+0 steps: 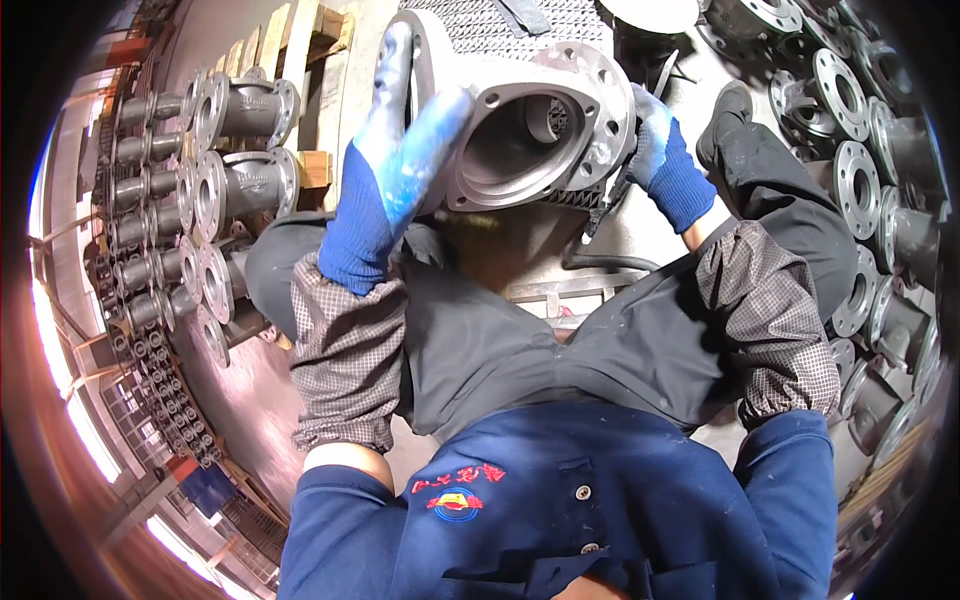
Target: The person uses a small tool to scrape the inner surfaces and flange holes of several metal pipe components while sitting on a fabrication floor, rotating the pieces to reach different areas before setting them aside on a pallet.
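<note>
A grey cast-metal valve body [480, 185] with round bolt-holed flanges sits tilted in front of me, its wide opening facing me. My left hand [405, 150], in a blue knit glove with a whitened palm, holds its left flange. The fingers lie along the flange and the thumb is spread toward the opening. At the right flange [606, 125] is my right hand [660, 145], gloved alike and closed on the casting's edge, its fingertips partly hidden. A dark piece [612, 195] hangs just below that hand; I cannot make out what it is.
Several flanged castings [855, 190] are stacked close on my right. More castings [240, 185] stand on the left beside a wooden pallet [305, 80]. A grey textured mat [480, 30] lies beyond the valve body. A black hose [610, 262] runs between my legs.
</note>
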`<action>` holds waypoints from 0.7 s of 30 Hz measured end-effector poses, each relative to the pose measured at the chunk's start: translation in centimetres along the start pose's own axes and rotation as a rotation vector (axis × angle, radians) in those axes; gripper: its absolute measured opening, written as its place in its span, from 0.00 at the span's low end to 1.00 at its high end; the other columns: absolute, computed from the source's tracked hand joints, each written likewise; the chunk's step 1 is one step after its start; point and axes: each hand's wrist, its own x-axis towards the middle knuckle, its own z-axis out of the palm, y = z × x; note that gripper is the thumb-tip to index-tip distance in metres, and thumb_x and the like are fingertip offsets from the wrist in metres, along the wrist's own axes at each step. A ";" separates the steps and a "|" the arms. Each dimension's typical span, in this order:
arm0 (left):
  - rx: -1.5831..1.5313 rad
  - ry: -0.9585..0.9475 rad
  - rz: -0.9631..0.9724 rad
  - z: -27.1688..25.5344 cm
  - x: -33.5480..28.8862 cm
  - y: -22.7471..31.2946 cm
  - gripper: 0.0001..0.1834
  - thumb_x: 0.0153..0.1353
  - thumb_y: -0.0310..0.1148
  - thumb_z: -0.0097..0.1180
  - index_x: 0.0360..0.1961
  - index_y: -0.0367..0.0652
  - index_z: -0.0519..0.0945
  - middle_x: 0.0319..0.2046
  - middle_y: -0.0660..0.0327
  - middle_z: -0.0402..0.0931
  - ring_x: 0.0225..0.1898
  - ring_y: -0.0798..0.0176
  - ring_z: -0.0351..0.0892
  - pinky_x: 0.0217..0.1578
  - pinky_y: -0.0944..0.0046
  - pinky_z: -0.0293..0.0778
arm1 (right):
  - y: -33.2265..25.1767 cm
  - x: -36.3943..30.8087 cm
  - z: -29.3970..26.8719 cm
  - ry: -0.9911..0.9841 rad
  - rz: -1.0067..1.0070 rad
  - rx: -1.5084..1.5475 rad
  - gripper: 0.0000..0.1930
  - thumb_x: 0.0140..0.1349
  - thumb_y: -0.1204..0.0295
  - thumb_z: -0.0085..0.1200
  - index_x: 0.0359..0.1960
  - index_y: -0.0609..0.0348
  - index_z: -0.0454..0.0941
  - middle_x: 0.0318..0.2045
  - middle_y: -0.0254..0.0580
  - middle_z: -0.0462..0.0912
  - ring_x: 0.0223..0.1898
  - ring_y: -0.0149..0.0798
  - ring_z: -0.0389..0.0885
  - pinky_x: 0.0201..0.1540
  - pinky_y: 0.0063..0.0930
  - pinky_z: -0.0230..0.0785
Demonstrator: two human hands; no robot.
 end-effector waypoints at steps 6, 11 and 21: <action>0.152 0.050 0.066 -0.2 -1.8 -4.2 0.34 0.60 0.39 0.54 0.63 0.32 0.61 0.61 0.42 0.60 0.60 0.49 0.65 0.58 0.61 0.60 | 1.9 -2.1 -1.7 -0.137 -0.304 -1.208 0.22 0.52 0.78 0.48 0.52 0.66 0.68 0.42 0.58 0.77 0.45 0.55 0.76 0.48 0.37 0.69; 0.092 0.004 -0.087 -1.7 -3.8 -5.2 0.26 0.61 0.35 0.49 0.57 0.30 0.67 0.51 0.43 0.70 0.52 0.49 0.70 0.54 0.59 0.65 | 2.7 -1.7 -1.7 -0.185 -0.255 -1.074 0.24 0.51 0.77 0.56 0.52 0.67 0.67 0.43 0.50 0.78 0.43 0.40 0.76 0.48 0.32 0.70; -0.500 0.201 -0.353 -1.0 -3.3 -2.0 0.26 0.68 0.46 0.38 0.54 0.33 0.70 0.38 0.52 0.79 0.33 0.61 0.81 0.34 0.64 0.79 | -0.3 -1.9 2.2 -0.210 -0.513 -1.140 0.21 0.55 0.78 0.53 0.52 0.66 0.68 0.43 0.50 0.79 0.44 0.38 0.79 0.48 0.27 0.71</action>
